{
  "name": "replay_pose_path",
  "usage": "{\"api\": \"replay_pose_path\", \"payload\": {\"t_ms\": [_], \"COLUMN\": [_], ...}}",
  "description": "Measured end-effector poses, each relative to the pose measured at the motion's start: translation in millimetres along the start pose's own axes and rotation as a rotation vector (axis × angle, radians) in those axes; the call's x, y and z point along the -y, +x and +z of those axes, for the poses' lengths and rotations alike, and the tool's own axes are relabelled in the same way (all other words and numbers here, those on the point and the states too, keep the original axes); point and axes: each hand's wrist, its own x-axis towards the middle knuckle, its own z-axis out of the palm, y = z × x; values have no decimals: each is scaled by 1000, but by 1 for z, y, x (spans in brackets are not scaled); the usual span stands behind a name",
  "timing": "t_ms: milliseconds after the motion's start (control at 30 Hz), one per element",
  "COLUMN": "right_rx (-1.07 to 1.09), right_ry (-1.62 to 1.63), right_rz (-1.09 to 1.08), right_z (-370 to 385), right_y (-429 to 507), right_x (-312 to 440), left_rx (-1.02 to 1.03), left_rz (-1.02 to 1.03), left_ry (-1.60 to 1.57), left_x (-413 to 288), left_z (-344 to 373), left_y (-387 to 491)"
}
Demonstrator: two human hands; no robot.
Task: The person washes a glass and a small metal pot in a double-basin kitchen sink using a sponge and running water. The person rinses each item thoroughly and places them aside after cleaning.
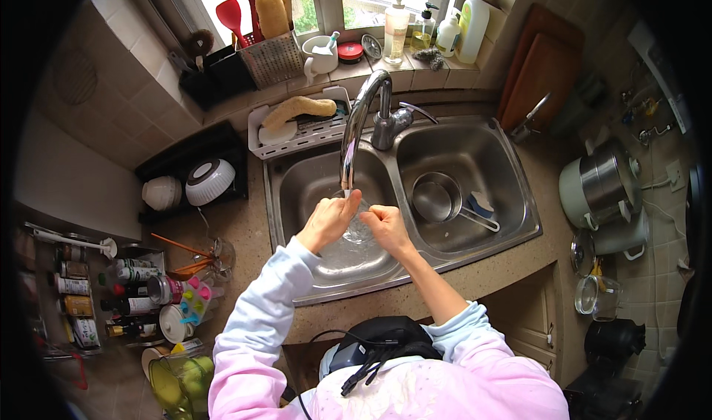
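Observation:
Water runs from the chrome faucet (pixel 351 136) into the left basin of the stainless steel double sink (pixel 345 167). My left hand (pixel 332 220) is beside the spout's end, its fingers curled around the rim of what looks like a clear glass bowl (pixel 357 232). On the other side of that bowl, my right hand (pixel 385 228) has its fingers curled at the rim. The bowl's outline is partly hidden by my hands and the splashing water. A small metal saucepan (pixel 436 197) lies in the right basin, with a blue and white sponge (pixel 479 204) near its handle.
A white rack (pixel 303 133) with a loofah (pixel 303 108) stands behind the left basin. Bowls (pixel 209 182) sit on a black rack at left, near spice jars and bottles. Brown cutting boards (pixel 539 69) lean at back right; a steamer pot (pixel 601 183) stands on the right counter.

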Motion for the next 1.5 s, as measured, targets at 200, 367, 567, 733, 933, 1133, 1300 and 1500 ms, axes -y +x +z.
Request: {"api": "replay_pose_path", "payload": {"t_ms": [200, 367, 567, 733, 933, 1133, 1300, 1500], "right_rx": [-55, -62, -119, -118, -200, -16, 100, -18], "right_ry": [-190, 13, 160, 912, 1135, -34, -539, -302], "right_rz": [-102, -4, 145, 708, 747, 86, -275, -242], "right_z": [-3, 5, 3, -10, -10, 27, 24, 17], "right_y": [5, 3, 6, 9, 6, -5, -7, 8], "right_x": [-15, 0, -25, -35, -54, -7, -2, 21], "left_rx": [445, 445, 647, 8, -340, -258, -138, -400], "left_rz": [-110, -58, -297, 341, 82, -382, -398, -333], "left_ry": [-509, -35, -4, 315, -33, -532, -780, -779], "left_x": [3, -8, -29, 2, 38, 14, 25, 41], "left_z": [6, -11, -20, -10, 40, 37, 30, 46], "left_y": [12, 12, 13, 0, -31, -33, -29, -27]}}
